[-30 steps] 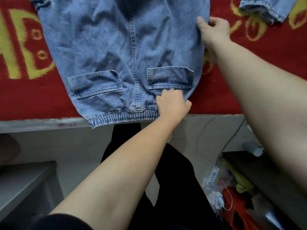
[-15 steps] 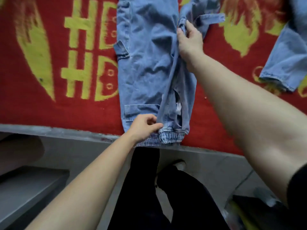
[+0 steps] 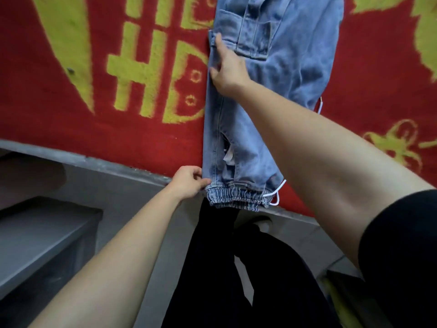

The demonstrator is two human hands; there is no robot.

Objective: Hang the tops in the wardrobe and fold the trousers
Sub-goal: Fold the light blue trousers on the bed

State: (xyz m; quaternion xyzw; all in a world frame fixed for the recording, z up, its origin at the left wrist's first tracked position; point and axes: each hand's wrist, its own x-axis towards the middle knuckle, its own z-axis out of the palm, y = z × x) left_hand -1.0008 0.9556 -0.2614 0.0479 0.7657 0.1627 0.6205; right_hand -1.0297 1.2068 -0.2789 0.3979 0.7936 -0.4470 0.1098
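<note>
The denim trousers (image 3: 272, 95) are lying folded lengthwise, leg over leg, on the red and yellow blanket (image 3: 71, 129), their elastic waistband (image 3: 236, 197) hanging just past the bed's edge. The left hand (image 3: 189, 181) is pinching the waistband's corner between thumb and fingers. The right hand (image 3: 227, 67) is pressing flat along the left seam, fingers loose and spread, gripping nothing. I'd say the fold is being squared up; next the far legs probably need bringing toward the waist. The blanket is showing large yellow characters, which I can't read; no brand label is showing.
</note>
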